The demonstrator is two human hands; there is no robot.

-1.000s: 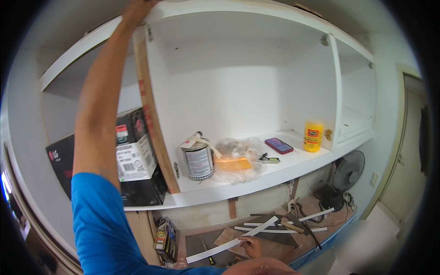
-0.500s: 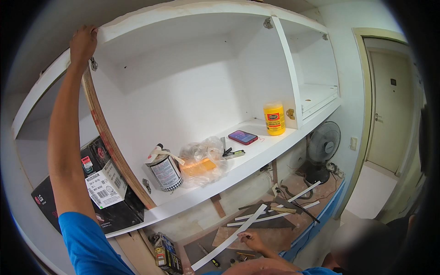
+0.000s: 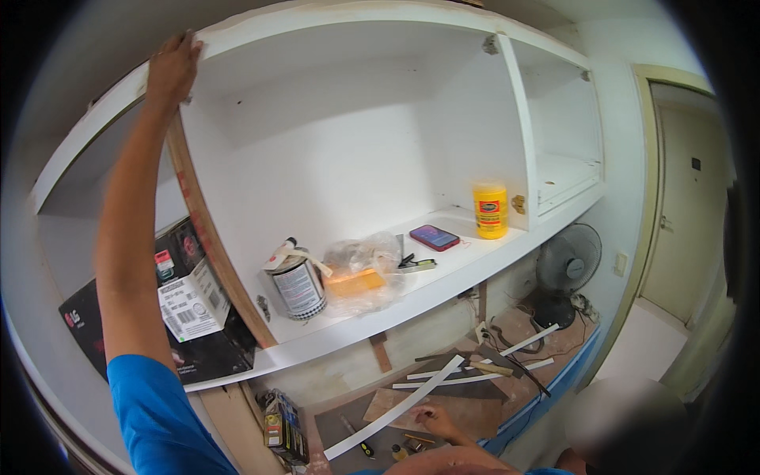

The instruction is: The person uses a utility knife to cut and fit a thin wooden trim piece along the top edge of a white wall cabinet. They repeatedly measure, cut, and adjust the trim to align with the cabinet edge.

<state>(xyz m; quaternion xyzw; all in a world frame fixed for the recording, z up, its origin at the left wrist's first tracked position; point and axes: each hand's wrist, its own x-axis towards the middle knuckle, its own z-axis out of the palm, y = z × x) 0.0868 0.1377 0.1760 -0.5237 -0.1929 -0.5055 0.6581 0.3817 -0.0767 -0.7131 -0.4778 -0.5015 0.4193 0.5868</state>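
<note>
Your left hand [image 3: 172, 67] is up at the cabinet's top rail [image 3: 332, 13], fingers bent over its edge at the joint above the raw wood upright [image 3: 207, 237]. Can't tell if it's gripping, pinching or just pressing.

Your right hand [image 3: 434, 418] is low over the workbench [image 3: 571, 342], fingers loosely curled, right beside the long white strip [image 3: 396, 414]. Can't tell if they touch it. Strip lies diagonally across the bench, near end toward you.

Near that hand: yellow-and-black hand tool [image 3: 366, 449] by the strip's lower end. Farther back, more thin white strips and a wooden-handled tool [image 3: 491, 367] in a loose pile. Printed box [image 3: 283, 427] stands at bench left.

Cabinet floor, left to right: metal can [image 3: 299, 291] with a light-coloured tool across its top, clear plastic bag [image 3: 364, 273] with something orange inside touching or nearly touching it, black-and-green tool [image 3: 418, 264], phone [image 3: 434, 237] screen up and lit, yellow tub [image 3: 490, 210] upright near the right divider.

Left bay: big black carton [image 3: 229, 352] with a white label, tilted in view, partly behind your forearm.

Outward: fan [image 3: 568, 257] at bench's far right, door [image 3: 685, 206] beyond, blurred person [image 3: 625, 419] lower right.
</note>
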